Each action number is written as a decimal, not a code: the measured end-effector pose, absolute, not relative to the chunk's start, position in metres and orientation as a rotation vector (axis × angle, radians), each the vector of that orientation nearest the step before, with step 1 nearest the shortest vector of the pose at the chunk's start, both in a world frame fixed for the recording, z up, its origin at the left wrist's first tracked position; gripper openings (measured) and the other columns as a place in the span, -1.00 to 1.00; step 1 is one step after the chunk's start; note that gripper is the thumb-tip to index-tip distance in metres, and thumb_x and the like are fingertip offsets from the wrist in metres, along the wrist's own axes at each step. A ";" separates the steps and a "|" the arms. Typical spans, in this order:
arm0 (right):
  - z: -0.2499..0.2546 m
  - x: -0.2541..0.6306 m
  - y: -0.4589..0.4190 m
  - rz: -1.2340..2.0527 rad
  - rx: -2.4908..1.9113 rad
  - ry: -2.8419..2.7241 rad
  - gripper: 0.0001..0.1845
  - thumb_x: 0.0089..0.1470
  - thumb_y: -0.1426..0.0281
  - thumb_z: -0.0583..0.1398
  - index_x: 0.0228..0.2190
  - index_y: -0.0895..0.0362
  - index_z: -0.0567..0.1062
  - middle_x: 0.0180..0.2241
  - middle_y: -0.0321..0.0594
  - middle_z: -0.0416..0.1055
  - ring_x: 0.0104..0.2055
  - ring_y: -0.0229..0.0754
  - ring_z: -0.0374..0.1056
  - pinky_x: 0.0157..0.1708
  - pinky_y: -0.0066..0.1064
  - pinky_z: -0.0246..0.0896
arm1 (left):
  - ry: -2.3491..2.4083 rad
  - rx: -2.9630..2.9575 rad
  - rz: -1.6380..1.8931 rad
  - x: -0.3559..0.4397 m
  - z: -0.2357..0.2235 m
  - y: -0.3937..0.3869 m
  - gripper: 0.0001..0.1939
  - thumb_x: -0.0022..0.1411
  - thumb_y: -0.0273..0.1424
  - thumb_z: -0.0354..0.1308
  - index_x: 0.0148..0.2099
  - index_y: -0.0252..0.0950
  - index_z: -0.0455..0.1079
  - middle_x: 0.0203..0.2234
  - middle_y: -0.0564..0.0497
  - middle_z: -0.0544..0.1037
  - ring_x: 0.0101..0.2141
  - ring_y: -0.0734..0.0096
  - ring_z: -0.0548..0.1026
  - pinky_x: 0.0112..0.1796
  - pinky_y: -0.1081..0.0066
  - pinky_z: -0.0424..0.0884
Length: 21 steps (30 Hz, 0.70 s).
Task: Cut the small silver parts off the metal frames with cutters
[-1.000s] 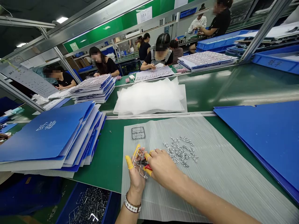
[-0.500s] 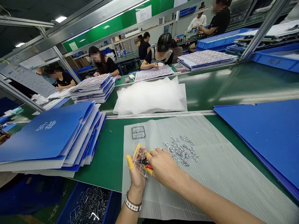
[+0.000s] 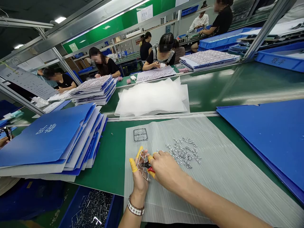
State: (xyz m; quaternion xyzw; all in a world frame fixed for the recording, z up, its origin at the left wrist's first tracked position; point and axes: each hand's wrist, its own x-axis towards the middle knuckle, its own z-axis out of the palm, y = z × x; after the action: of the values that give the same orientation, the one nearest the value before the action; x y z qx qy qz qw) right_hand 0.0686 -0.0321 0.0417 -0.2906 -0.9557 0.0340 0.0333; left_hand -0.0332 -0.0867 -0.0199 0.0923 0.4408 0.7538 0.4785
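Yellow finger cots cover some fingertips of both hands. My left hand (image 3: 139, 182) holds a shiny silver sprue frame (image 3: 144, 174) upright against the palm and fingers. My right hand (image 3: 167, 167) grips red-handled nippers (image 3: 151, 170), whose dark jaws reach inside the frame; the exact cutting point is too small to make out. Just right of my right hand lies a loose pile of small chromed parts (image 3: 184, 153) on a translucent sheet (image 3: 228, 171). Beyond my left fingertips, a second sprue frame (image 3: 140, 135) rests flat on that sheet with small parts inside it.
Stacked blue boards and sheets (image 3: 59, 136) stand at left, and blue boards (image 3: 268, 133) lie at right. White foam sheets (image 3: 153, 98) are ahead. A blue bin (image 3: 114, 205) below holds a tangle of silver frames. Several people work across the bench.
The view has shifted slightly. Both hands, the nippers and the held sprue frame keep nearly the same pose.
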 end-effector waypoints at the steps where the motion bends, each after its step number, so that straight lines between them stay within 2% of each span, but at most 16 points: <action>1: 0.040 0.069 -0.032 0.083 -0.886 -2.938 -0.82 0.05 0.36 0.20 -0.30 0.20 0.49 -0.40 -0.07 0.43 -0.32 -0.01 0.34 -0.34 -0.28 0.12 | 1.081 0.224 1.837 -0.033 -0.020 -0.087 -0.34 0.14 0.13 -0.11 -0.02 -0.26 0.46 -0.12 -0.14 0.53 -0.09 0.17 0.45 -0.08 0.29 0.34; 8: 0.045 0.075 -0.025 0.033 -0.912 -2.933 -0.81 0.06 0.29 0.20 -0.36 0.18 0.48 -0.41 -0.09 0.40 -0.32 -0.04 0.31 -0.36 -0.29 0.10 | 1.036 0.243 1.834 -0.033 -0.014 -0.088 -0.31 0.16 0.13 -0.16 -0.01 -0.27 0.45 -0.15 -0.15 0.54 -0.13 0.17 0.47 -0.09 0.26 0.34; 21: 0.049 0.072 -0.015 0.075 -1.026 -2.895 -0.76 0.07 0.25 0.19 -0.32 0.19 0.48 -0.36 -0.07 0.43 -0.30 -0.02 0.33 -0.34 -0.28 0.10 | 0.989 0.261 1.835 -0.030 -0.012 -0.089 -0.32 0.15 0.12 -0.12 -0.04 -0.31 0.47 -0.13 -0.20 0.54 -0.02 0.10 0.42 -0.01 0.23 0.29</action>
State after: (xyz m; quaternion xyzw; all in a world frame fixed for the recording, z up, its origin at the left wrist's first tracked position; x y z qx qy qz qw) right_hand 0.0720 -0.0149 0.0490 -0.3339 -0.9417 0.0245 0.0346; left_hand -0.0305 -0.0890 -0.0124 0.1078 0.4086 0.7577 0.4973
